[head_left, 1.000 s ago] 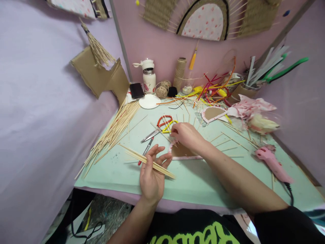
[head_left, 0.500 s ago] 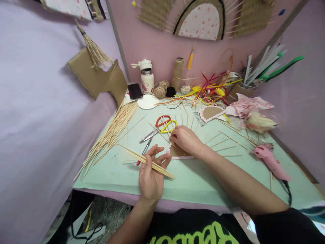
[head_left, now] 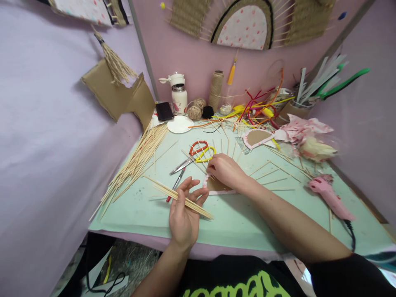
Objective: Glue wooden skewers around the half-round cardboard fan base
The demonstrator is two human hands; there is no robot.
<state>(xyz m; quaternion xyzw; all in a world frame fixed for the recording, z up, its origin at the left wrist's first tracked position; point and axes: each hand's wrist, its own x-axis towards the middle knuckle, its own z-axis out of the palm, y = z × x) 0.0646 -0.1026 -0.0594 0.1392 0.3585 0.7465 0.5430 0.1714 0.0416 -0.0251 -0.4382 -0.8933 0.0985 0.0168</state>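
Note:
A small bundle of thin wooden sticks (head_left: 167, 190) lies across my left hand (head_left: 185, 210), held under the thumb while the other fingers are partly spread. On the table ahead is a half-round cardboard piece (head_left: 220, 187) with a pink-spotted white fabric edge. Thin sticks fan outward around its curve. My right hand (head_left: 225, 171) is over the cardboard's curved edge, fingertips pinched at a wooden stick (head_left: 202, 165) on its left side; the hand covers much of the piece. Scissors (head_left: 193, 157) with red and yellow handles and a pen (head_left: 177, 183) lie beside the sticks.
A large pile of sticks (head_left: 136, 165) covers the table's left side. To the right lies a pink glue gun (head_left: 332, 198) with a black cord. Behind are another half-round piece (head_left: 259, 137), a white bottle (head_left: 179, 99), twine balls (head_left: 195, 110) and coloured pipe cleaners (head_left: 256, 109).
Almost nothing differs. Both hands keep their places, the left with its stick bundle and the right at the cardboard's edge.

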